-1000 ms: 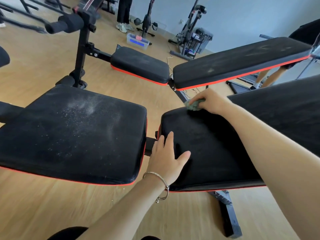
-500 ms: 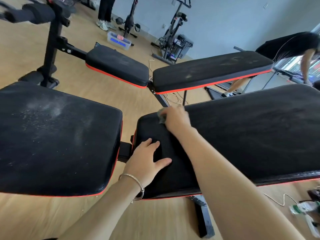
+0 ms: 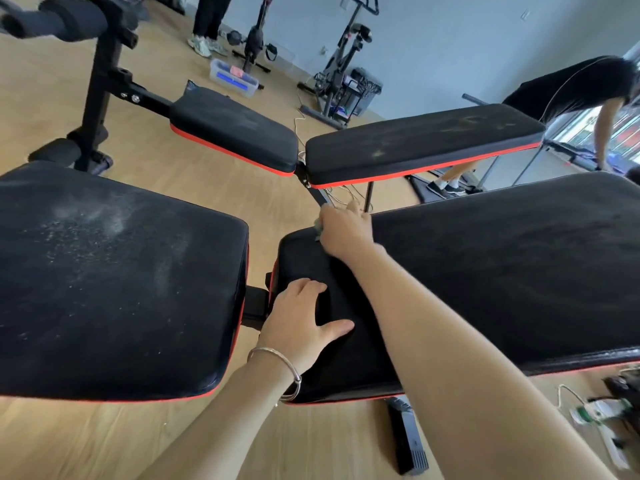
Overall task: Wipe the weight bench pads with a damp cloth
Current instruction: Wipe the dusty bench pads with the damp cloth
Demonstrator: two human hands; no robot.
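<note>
Two black pads with red trim fill the near view. The seat pad (image 3: 114, 282) on the left is speckled with white dust. The long back pad (image 3: 502, 271) on the right looks darker and cleaner. My right hand (image 3: 344, 232) grips a small grey-green cloth (image 3: 317, 226) at the far left corner of the back pad; only a scrap of cloth shows past the fingers. My left hand (image 3: 301, 318) rests flat on the near left end of the same pad, fingers spread, a silver bangle on the wrist.
A second bench stands behind, with a dusty seat pad (image 3: 235, 129) and back pad (image 3: 422, 140). Exercise bikes (image 3: 343, 64) and a plastic box (image 3: 233, 79) stand by the wall. One person stands at the back, another bends at the right. Cables and objects (image 3: 602, 414) lie on the floor.
My right hand with the cloth has slid a little leftward along the back pad's far edge to its corner. The left hand stays planted. The camera view has shifted right.
</note>
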